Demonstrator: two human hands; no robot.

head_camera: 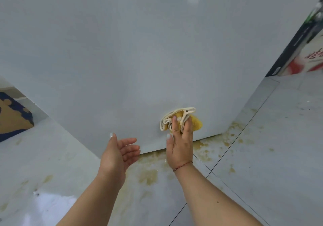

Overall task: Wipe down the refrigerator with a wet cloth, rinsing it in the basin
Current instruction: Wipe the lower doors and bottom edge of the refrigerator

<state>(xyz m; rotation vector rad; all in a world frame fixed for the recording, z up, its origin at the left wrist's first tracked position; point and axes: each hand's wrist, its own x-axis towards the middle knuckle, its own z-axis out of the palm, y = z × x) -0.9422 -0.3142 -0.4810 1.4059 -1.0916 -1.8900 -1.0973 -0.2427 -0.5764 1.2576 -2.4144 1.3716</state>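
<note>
One broad, pale grey, smooth refrigerator panel (pixel 139 51) fills most of the frame, from the top edge down to a slanting bottom edge just below the middle. Beneath it lies one floor of large, glossy grey tiles (pixel 271 138), blotched with yellowish-brown stains along the foot of the panel and across the lower centre. One brown cardboard box with dark blue printing (pixel 14 117) sits at the left edge, apart from the panel's corner. At the upper right, a dark upright edge and a red-and-white printed surface (pixel 307 59) show past the panel's side.

Two bare forearms reach up from the bottom of the frame. The right hand (pixel 180 143), with one thin red string bracelet (pixel 182 165) on its wrist, is at lower centre-right, its back to the camera. Its fingers (pixel 174 124) are curled into one crumpled cloth, cream on one side and yellow on the other (pixel 178 118), and clamp it against the panel just above the bottom edge. The cloth bunches above and on both sides of the fingertips, its cream folds to their left and top, its yellow part showing to their right.

The left hand (pixel 120 152) hovers just left of it, palm turned rightward, fingers loosely spread and slightly bent, holding nothing; whether its fingertips touch the panel I cannot tell.
</note>
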